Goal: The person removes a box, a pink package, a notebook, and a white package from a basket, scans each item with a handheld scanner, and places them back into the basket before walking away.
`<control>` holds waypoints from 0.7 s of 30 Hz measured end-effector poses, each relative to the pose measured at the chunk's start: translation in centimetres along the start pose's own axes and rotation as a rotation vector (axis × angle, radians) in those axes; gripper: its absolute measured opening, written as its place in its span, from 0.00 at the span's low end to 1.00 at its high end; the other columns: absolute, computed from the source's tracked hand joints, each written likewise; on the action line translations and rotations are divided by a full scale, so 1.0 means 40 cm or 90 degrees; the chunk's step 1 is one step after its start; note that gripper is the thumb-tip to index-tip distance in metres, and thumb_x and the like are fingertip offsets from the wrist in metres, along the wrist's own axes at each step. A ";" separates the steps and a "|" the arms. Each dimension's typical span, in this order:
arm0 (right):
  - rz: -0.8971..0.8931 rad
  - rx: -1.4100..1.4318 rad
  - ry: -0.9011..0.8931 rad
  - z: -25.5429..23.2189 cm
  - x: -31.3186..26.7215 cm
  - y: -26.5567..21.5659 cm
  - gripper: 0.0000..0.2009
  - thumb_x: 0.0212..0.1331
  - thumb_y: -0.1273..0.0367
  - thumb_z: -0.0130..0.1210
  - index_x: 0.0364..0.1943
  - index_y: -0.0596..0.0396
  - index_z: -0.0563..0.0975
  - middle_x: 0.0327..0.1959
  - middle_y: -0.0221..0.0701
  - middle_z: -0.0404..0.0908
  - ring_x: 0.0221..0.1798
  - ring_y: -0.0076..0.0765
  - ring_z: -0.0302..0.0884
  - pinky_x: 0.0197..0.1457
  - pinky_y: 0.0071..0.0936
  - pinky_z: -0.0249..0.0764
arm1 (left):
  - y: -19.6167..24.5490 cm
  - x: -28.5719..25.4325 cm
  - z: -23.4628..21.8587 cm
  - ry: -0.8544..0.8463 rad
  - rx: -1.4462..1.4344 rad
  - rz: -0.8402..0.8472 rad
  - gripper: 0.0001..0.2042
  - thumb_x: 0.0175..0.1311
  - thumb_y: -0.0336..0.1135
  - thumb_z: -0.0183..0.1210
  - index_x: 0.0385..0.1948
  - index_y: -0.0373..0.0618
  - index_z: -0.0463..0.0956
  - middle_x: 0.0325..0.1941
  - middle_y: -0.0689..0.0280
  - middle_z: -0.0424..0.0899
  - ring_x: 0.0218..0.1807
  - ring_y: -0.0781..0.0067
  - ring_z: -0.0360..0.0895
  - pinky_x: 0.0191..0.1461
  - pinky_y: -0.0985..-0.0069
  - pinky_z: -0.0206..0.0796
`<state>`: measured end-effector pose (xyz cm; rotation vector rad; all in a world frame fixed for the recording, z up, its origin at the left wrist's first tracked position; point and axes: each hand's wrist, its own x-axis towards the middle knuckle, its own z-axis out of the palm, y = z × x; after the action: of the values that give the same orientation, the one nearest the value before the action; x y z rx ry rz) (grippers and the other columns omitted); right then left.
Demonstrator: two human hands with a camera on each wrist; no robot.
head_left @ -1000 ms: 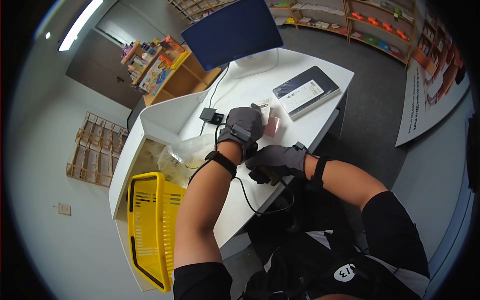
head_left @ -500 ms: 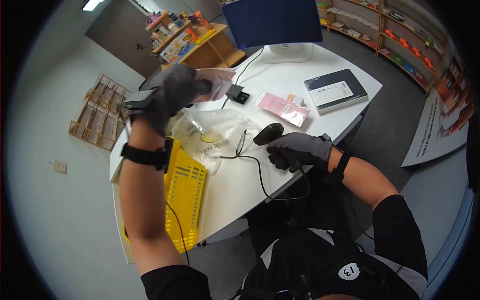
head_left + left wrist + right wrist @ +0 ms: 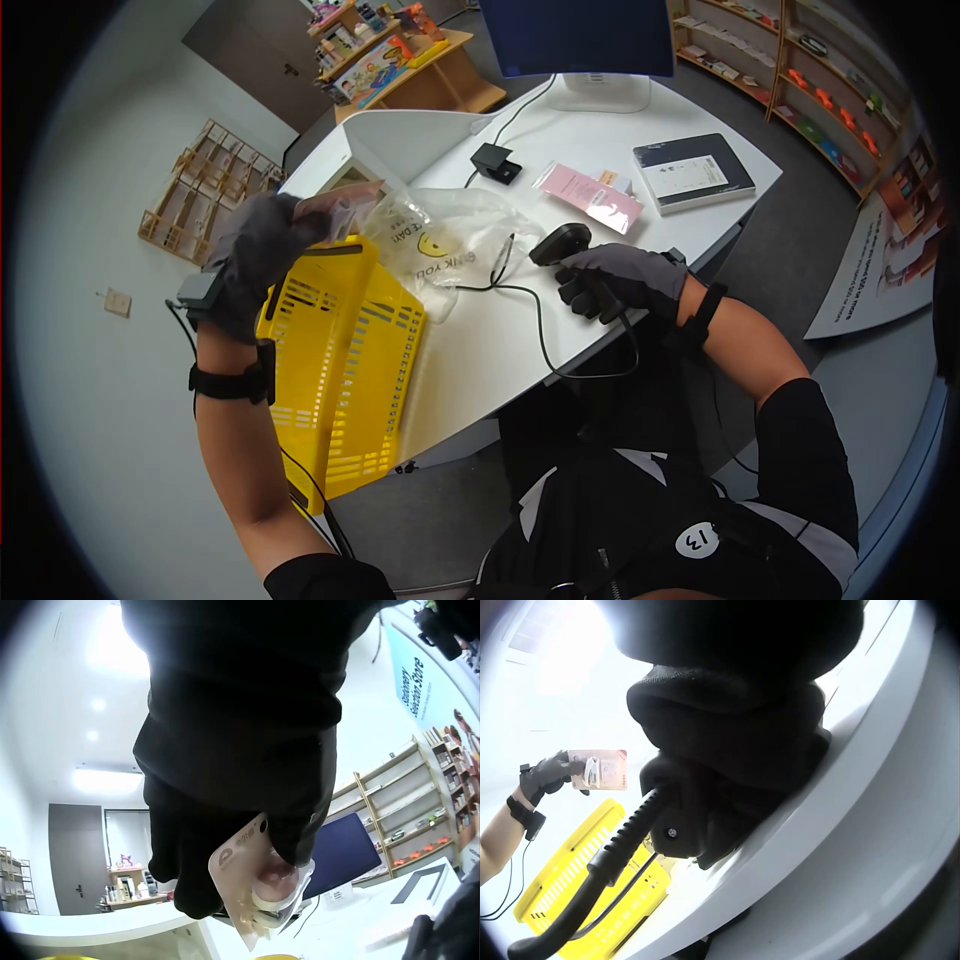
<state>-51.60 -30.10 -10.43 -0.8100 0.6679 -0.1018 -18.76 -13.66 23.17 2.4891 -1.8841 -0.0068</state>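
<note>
My gloved left hand pinches a pink carded package above the top end of the yellow basket. In the left wrist view the package has a clear plastic blister, and thumb and fingers grip its edge. My right hand is curled round the handle of a black corded scanner at the desk's front edge; the right wrist view shows its cable coming out below the fist. The basket's inside is mostly hidden.
On the white desk lie a clear plastic bag, a pink packet, a boxed dark notebook and a small black device. A monitor stands behind. The scanner's cable loops across the front.
The left hand has gone from the desk's middle to the left with the pink package, ending over the basket. The right hand still holds the scanner. The head view has shifted.
</note>
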 end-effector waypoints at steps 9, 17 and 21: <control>-0.021 0.024 -0.022 -0.016 0.018 0.009 0.19 0.83 0.55 0.56 0.61 0.54 0.81 0.44 0.37 0.90 0.41 0.39 0.92 0.42 0.39 0.88 | 0.252 0.165 0.189 -0.019 0.154 0.083 0.31 0.75 0.65 0.60 0.41 0.38 0.91 0.40 0.44 0.91 0.43 0.37 0.90 0.51 0.50 0.80; -0.009 -0.008 -0.007 -0.003 -0.001 -0.008 0.20 0.82 0.52 0.57 0.61 0.54 0.81 0.46 0.36 0.91 0.42 0.37 0.92 0.39 0.39 0.87 | 0.333 0.268 0.574 0.062 0.290 0.122 0.15 0.74 0.43 0.58 0.38 0.51 0.95 0.42 0.54 0.96 0.47 0.49 0.94 0.48 0.55 0.82; -0.028 -0.027 0.011 0.007 -0.025 -0.005 0.21 0.82 0.51 0.57 0.61 0.54 0.81 0.47 0.35 0.91 0.42 0.37 0.93 0.39 0.39 0.87 | 0.297 0.270 0.677 0.020 0.313 0.157 0.13 0.71 0.40 0.59 0.38 0.51 0.95 0.40 0.56 0.96 0.45 0.51 0.94 0.47 0.57 0.82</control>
<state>-52.19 -29.74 -9.63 -0.8655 0.6710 -0.1358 -27.67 -27.63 -3.61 2.4696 -2.4050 0.5605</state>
